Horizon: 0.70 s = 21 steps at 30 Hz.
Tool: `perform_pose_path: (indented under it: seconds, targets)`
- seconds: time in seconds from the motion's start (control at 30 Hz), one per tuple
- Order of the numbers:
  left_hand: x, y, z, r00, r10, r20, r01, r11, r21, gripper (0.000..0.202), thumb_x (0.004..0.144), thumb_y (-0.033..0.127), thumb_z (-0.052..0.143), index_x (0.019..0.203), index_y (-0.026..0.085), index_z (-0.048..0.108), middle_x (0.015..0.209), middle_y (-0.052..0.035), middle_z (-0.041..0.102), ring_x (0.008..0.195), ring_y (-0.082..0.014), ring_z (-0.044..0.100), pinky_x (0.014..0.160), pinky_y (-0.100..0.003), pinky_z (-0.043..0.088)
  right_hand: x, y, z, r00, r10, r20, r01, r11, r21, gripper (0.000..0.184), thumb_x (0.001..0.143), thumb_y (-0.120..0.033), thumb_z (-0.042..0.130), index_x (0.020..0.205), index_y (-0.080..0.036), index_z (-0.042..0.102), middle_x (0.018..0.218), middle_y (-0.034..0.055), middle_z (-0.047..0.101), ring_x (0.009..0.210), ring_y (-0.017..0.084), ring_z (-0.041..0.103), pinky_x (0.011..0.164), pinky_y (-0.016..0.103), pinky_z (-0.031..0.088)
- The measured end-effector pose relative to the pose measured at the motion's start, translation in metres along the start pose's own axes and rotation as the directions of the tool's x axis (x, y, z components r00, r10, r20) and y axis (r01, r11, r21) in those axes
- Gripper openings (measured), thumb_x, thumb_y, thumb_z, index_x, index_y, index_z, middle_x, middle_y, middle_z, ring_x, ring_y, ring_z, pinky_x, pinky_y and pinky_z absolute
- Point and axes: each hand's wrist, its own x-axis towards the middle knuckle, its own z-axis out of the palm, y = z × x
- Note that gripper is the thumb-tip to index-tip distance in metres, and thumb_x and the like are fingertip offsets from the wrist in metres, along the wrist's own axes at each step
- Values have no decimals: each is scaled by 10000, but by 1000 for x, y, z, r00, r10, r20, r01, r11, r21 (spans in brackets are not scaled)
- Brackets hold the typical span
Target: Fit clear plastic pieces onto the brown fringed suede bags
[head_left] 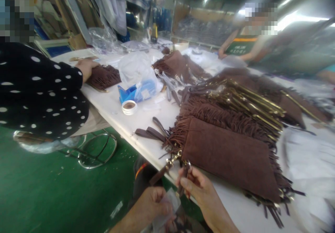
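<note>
My right hand (200,189) is closed around a brown leather wrist strap (185,173) with a metal clasp, at the near edge of the table. Just left of it, my left hand (154,205) pinches a small clear plastic bag (169,205), close to the strap's lower end. A second brown strap with a gold clasp (172,159) hangs over the table edge above my left hand. Beyond my hands lies a brown suede fringed pouch (227,156), on a stack of similar pieces. Some of my left fingers are hidden by the bag.
Gold zippers (251,104) and more brown pouches cover the right of the white table (110,111). A round tub (129,107) stands by a blue box (138,91) and plastic bags. At left, a person in a dotted sleeve (39,90) touches a fringed piece (104,76); another person stands across.
</note>
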Motion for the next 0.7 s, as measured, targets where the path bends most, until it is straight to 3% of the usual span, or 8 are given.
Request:
perform_pose_path:
  seconds: [0.33, 0.7]
  targets:
    - [-5, 2, 6, 999, -10, 44, 12, 999, -46, 475, 613, 452, 873, 807, 106, 612, 661, -89, 670, 500, -144, 568, 459, -203, 376, -3, -3, -1, 1000, 10, -16, -10, 999, -49, 392, 805, -494, 706, 997, -163, 622, 801, 21, 687, 616, 88, 499, 538, 191, 381]
    - [-4, -2, 5, 1000, -17, -9, 17, 1000, 24, 555, 530, 525, 890, 764, 104, 614, 645, -85, 657, 511, -161, 565, 463, -222, 381, -6, -3, 0, 999, 13, -41, -16, 997, -82, 385, 819, -487, 685, 1025, -167, 625, 813, 27, 692, 639, 111, 523, 553, 207, 391]
